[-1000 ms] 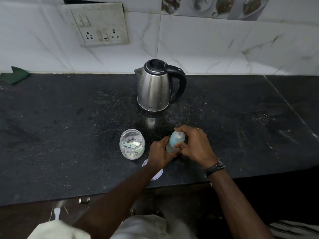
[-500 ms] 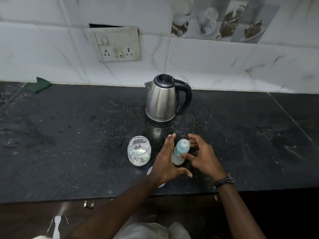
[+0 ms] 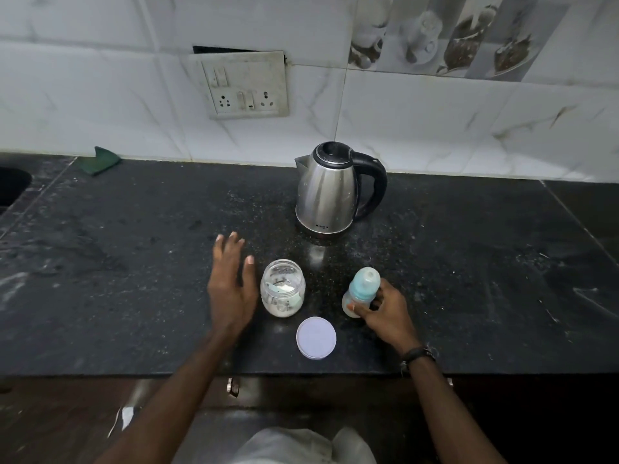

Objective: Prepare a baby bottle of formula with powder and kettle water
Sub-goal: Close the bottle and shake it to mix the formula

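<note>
A baby bottle [image 3: 361, 291] with a blue collar and clear teat stands on the black counter [image 3: 134, 279], and my right hand [image 3: 385, 311] grips its lower body. Left of it sits an open glass jar [image 3: 283, 288] holding white powder and a pale green scoop. The jar's round white lid [image 3: 316, 337] lies flat in front, between jar and bottle. My left hand [image 3: 231, 286] hovers open just left of the jar, fingers spread, not touching it. A steel kettle [image 3: 330, 192] with a black handle stands behind, lid closed.
A wall socket panel [image 3: 246, 85] is above the counter on the tiled wall. A green cloth [image 3: 100, 160] lies at the back left, and a dark sink edge [image 3: 13, 185] shows at far left. The counter's front edge runs just below the lid.
My left hand let go of the bottle and moved left past the jar. My right hand keeps hold of the bottle. The lid, hidden under my arm before, now shows.
</note>
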The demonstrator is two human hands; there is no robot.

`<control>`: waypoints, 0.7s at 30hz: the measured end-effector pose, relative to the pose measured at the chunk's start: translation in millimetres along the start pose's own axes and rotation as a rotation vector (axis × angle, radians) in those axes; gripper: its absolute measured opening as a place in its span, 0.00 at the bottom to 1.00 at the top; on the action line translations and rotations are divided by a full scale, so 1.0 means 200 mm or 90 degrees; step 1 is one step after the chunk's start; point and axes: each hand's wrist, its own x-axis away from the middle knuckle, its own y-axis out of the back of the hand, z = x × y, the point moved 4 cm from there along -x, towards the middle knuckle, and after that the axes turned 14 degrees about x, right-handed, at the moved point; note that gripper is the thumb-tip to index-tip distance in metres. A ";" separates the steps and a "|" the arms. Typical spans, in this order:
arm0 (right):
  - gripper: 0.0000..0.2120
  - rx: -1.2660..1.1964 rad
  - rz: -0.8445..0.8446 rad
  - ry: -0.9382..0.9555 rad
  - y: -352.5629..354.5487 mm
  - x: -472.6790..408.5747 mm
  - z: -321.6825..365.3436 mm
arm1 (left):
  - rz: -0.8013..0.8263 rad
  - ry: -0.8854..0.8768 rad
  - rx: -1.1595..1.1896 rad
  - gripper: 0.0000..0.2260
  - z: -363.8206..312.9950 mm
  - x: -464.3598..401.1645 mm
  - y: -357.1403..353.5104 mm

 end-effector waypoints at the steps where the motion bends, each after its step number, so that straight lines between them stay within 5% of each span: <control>1: 0.30 -0.002 0.010 -0.010 0.01 -0.01 0.00 | 0.052 0.062 -0.056 0.17 0.11 0.03 0.03; 4: 0.26 -0.068 0.053 -0.034 0.06 -0.04 0.02 | 0.192 0.221 -0.204 0.21 0.38 0.15 0.11; 7: 0.21 -0.180 0.037 -0.026 0.16 -0.05 0.13 | 0.257 0.222 -0.276 0.21 0.48 0.22 0.13; 21: 0.24 0.026 -0.076 -0.012 0.37 -0.06 0.41 | 0.260 0.187 -0.300 0.25 0.49 0.25 0.13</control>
